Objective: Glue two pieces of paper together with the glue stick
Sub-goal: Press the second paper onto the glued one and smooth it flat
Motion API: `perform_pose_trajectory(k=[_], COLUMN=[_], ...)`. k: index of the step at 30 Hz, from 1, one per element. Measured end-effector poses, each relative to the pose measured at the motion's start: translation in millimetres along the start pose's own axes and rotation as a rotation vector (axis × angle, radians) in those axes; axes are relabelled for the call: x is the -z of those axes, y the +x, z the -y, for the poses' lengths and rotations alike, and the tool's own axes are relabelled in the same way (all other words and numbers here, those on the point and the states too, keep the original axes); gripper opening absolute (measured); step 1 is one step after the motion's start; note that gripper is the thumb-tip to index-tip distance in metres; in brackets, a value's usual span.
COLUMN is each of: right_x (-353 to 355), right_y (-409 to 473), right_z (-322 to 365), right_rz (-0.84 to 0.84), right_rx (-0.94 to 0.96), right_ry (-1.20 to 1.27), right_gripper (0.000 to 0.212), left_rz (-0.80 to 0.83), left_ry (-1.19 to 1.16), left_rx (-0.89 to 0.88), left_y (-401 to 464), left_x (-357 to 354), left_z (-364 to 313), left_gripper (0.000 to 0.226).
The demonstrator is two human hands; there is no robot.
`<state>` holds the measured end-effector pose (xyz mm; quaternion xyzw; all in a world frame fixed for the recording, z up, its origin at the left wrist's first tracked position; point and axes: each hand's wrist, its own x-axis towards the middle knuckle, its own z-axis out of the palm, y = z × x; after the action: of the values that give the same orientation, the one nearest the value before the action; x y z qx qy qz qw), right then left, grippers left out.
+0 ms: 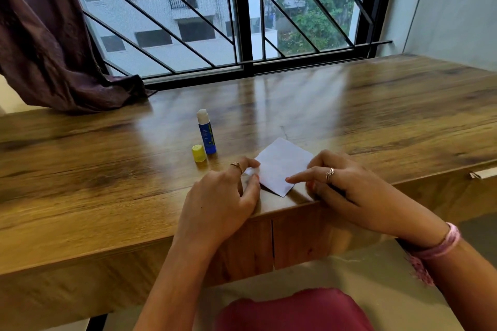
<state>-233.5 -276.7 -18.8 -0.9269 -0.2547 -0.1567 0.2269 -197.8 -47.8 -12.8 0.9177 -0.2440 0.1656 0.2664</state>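
1. The uncapped glue stick (206,133) stands upright on the worktop (376,105), beyond and left of both hands.
2. The left hand (223,196), nearer it, pinches the paper's (282,164) left corner.
3. The right hand (333,183) presses one straight fingertip (289,179) on the paper, its other fingers curled.

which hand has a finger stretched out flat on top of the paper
The right hand: its index finger lies straight across the white paper. The left hand only pinches the paper's left edge with curled fingers.
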Motion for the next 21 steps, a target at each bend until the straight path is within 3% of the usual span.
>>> perform_pose_trajectory(k=[4, 9, 15, 21], right_x=[-4.2, -6.5, -9.4, -11.4], right_y=[-4.4, -4.2, -3.0, -3.6], right_z=[0.9, 3.0, 4.5, 6.1], right_rz=[-0.024, -0.015, -0.040, -0.068], right_rx=[0.060, 0.032, 0.024, 0.013], right_ry=[-0.163, -0.172, -0.183, -0.185], right_gripper=[0.039, 0.042, 0.043, 0.043], left_rz=[0.008, 0.022, 0.147, 0.167], left_ry=[-0.004, -0.139, -0.146, -0.096], left_rx=[0.005, 0.017, -0.199, -0.242], left_y=[1.8, 2.4, -9.2, -10.6], left_x=[-0.4, 3.6, 11.4, 14.7], left_z=[2.2, 3.4, 3.1, 0.9], left_gripper=[0.025, 0.022, 0.029, 0.032])
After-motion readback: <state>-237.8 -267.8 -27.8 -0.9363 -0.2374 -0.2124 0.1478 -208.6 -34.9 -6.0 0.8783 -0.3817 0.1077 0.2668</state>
